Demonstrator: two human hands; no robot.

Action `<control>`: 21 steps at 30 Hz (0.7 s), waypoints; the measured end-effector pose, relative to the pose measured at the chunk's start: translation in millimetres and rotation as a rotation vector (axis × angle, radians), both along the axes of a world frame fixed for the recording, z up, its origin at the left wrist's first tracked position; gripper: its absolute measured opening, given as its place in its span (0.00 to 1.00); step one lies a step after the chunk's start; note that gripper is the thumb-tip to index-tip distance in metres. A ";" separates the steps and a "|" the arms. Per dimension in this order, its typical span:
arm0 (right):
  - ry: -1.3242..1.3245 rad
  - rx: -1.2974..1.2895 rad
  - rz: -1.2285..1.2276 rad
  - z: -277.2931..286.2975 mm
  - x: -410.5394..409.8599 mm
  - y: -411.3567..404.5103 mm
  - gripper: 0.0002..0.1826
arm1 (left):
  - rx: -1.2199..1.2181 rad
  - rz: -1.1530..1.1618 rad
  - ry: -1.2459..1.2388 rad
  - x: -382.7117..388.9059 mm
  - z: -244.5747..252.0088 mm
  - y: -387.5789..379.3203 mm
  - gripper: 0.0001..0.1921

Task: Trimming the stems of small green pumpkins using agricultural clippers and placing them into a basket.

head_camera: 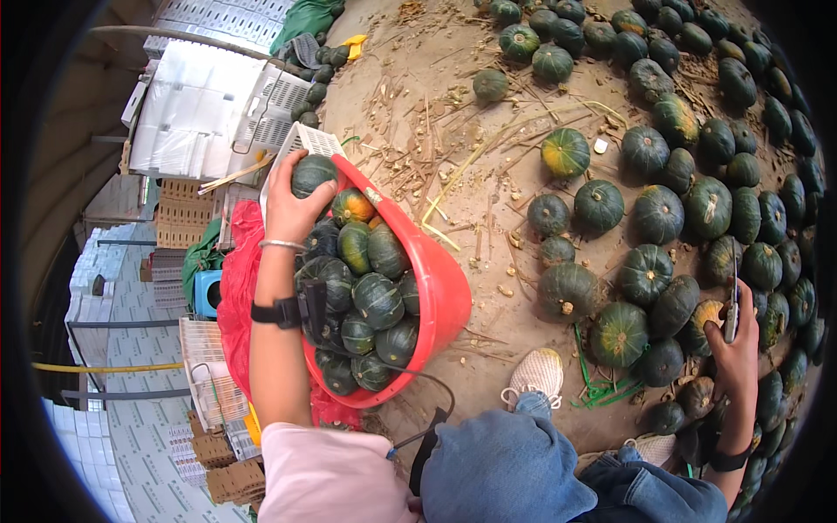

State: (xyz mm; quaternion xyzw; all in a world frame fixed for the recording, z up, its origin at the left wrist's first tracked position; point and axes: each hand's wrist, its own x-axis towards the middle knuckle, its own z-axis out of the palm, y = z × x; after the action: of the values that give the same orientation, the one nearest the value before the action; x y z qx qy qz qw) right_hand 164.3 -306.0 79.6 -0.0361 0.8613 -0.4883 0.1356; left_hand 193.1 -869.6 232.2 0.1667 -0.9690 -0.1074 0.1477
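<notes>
My left hand (294, 208) grips a small dark-green kabocha squash (314, 175) at the far end of a red plastic tub (451, 287). The tub is heaped with kabocha squashes (378, 301), several of them with orange patches. My right hand (735, 359), well to the right, holds a knife (733, 314) with its thin blade pointing away from me. Around that hand many green squashes (645, 273) lie spread over the floor. Whether the knife touches a squash behind it I cannot tell.
Dry stems litter the concrete floor (418, 131), with a yellow strap (458, 186) across it. Green twine (605, 391) lies near my shoe (539, 372). Left of the tub are a red mesh bag (237, 294), a white plastic crate (208, 353) and stacked white boxes (189, 111).
</notes>
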 end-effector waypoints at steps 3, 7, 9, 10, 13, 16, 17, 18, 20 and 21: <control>0.004 -0.004 0.046 0.6 -4.7 -8.3 0.34 | -0.085 0.160 -0.549 11.1 -14.4 -74.0 0.32; 0.036 0.178 0.101 1.5 -9.6 2.0 0.35 | -0.304 0.157 -0.782 -17.8 -40.2 -84.6 0.28; 0.021 0.226 0.085 9.9 -11.7 7.1 0.34 | -0.275 0.101 -0.852 -44.3 -44.3 -27.6 0.27; 0.068 0.229 0.091 5.3 -13.0 8.0 0.34 | -0.350 -0.092 -0.692 -44.6 -41.7 2.6 0.26; 0.041 0.246 0.033 3.3 -17.1 12.3 0.33 | -0.088 -0.508 -0.391 -79.3 -54.7 119.3 0.26; 0.029 0.282 0.000 -1.1 -13.7 23.9 0.33 | 0.062 -0.851 -0.330 -126.8 -150.4 248.9 0.23; 0.028 0.278 0.017 -7.2 -12.2 23.4 0.33 | 0.054 -0.889 -0.319 -134.9 -192.6 280.3 0.25; 0.042 0.249 0.017 -3.5 -9.7 22.7 0.33 | 0.060 -0.820 -0.404 -140.9 -219.8 310.3 0.30; 0.024 0.223 0.003 -3.5 0.4 26.3 0.33 | -0.049 -0.635 -0.481 -136.0 -255.8 356.3 0.45; -0.066 0.217 -0.004 0.5 2.5 27.8 0.36 | -0.050 -0.545 -0.455 -139.9 -262.1 367.8 0.48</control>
State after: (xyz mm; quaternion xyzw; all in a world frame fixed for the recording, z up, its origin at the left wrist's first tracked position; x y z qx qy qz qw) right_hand 166.9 -278.2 80.1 -0.0034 0.9042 -0.3936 0.1657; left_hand 53.1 -501.8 -29.8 -0.0821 -0.9882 -0.0793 -0.1020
